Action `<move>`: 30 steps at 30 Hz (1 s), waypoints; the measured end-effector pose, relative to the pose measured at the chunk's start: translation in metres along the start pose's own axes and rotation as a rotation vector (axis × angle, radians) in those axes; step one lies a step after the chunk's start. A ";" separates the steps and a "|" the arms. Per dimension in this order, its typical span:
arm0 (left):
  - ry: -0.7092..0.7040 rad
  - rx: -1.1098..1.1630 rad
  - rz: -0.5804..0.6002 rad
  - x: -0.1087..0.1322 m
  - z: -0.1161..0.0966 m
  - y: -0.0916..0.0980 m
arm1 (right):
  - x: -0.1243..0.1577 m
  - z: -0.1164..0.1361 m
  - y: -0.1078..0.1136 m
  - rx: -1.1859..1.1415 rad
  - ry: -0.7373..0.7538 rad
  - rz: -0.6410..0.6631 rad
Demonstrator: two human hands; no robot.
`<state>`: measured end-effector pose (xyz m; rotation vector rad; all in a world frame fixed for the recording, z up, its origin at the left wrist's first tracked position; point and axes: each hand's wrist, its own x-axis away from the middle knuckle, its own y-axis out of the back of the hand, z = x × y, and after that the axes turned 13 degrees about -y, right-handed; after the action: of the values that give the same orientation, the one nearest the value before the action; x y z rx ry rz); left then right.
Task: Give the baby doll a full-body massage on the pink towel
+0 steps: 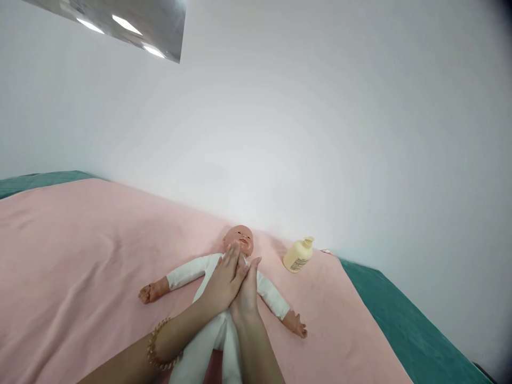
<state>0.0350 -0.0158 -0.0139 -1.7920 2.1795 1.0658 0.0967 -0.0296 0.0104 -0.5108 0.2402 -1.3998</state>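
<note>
A baby doll (pixel 218 322) in a white cloth body lies on its back, its arms spread to both sides and its head toward the wall. Above its chest, my left hand (pixel 224 280) and my right hand (pixel 246 290) meet palm to palm. Their fingers are straight and point toward the doll's chin. Between the palms nothing shows, though the inner surfaces are hidden. A beaded or coiled bracelet (pixel 154 346) circles my left wrist. To the right of the doll's head stands a pale yellow pump bottle (pixel 296 257), apart from both hands.
A pink blanket (pixel 100 256) lies under the doll and bottle, with a green cover (pixel 400 314) showing at its right edge and far left. Behind rises a white wall (pixel 320 133). A shiny panel (pixel 140 26) reflects lights at the upper left.
</note>
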 end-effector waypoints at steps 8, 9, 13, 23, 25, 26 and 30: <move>0.098 0.260 -0.276 0.005 0.004 0.048 | 0.032 0.040 0.061 0.642 0.024 0.160; 0.110 0.290 -0.328 0.004 0.007 0.052 | 0.034 0.040 0.064 0.690 0.027 0.177; 0.144 0.412 -0.412 0.003 0.012 0.059 | 0.034 0.026 0.064 0.928 0.098 0.323; -0.043 0.473 -0.050 0.013 0.015 0.044 | 0.009 0.006 0.076 1.338 0.207 0.132; -0.095 0.485 0.093 0.014 0.012 0.041 | 0.003 0.003 0.080 1.389 0.187 0.034; -0.113 0.493 0.157 0.015 0.009 0.041 | 0.001 0.002 0.082 1.416 0.176 -0.019; -0.183 0.502 0.407 0.015 -0.002 0.048 | 0.000 0.000 0.090 1.528 0.155 -0.256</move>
<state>-0.0121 -0.0269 0.0002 -1.0308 2.4614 0.6179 0.1755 -0.0218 -0.0329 0.8558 -0.7794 -1.4574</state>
